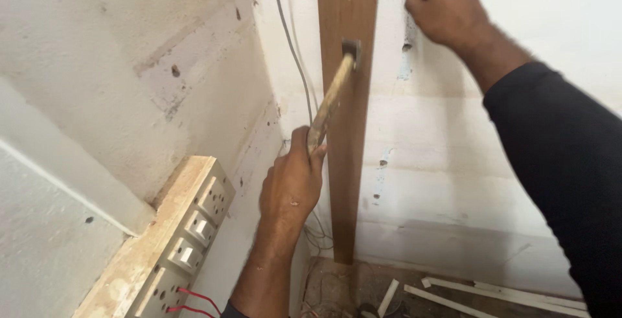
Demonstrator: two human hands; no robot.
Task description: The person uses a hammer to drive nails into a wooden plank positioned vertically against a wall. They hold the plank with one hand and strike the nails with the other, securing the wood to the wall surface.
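Observation:
My left hand [291, 185] grips the wooden handle of a hammer [330, 101] near its lower end. The hammer's metal head [350, 48] rests against a tall brown wooden strip [346, 182] that stands upright against the white wall. Up at the top of the view, my right hand [444, 7] is pressed against the wall just right of the strip, fingers curled; whether it pinches something small I cannot tell. A dark sleeve [564, 175] covers my right arm.
A wooden switchboard [172, 247] with white switches and sockets and red wires leans at lower left. Thin grey cables [295, 52] run down the wall corner. White strip offcuts [453, 298] and debris lie on the floor at lower right.

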